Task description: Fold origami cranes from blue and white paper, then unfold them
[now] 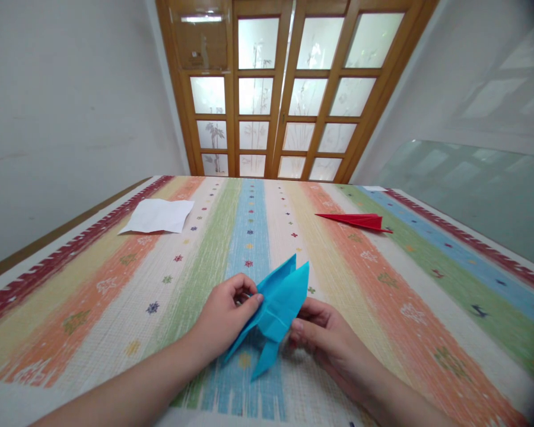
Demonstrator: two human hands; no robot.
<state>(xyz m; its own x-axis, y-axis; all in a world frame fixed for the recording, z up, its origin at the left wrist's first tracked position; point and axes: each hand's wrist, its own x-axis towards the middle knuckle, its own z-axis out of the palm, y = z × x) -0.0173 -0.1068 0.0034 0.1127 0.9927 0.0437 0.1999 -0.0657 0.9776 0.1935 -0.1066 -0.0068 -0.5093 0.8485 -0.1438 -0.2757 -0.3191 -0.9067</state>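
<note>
bright and even throughout, lit mostly by daylight through the frosted glass door (289,95), with a ceiling lamp mirrored as a small glare patch in its top left pane. soft, faint shadows only, just under the folded blue paper (276,308). strongly stretched at the edges by the wide lens, slightly soft overall, darkened at the right corners.

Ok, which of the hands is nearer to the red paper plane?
Right. The right hand lies below and slightly left of the red plane, holding the blue paper; the left hand is farther left.
</note>
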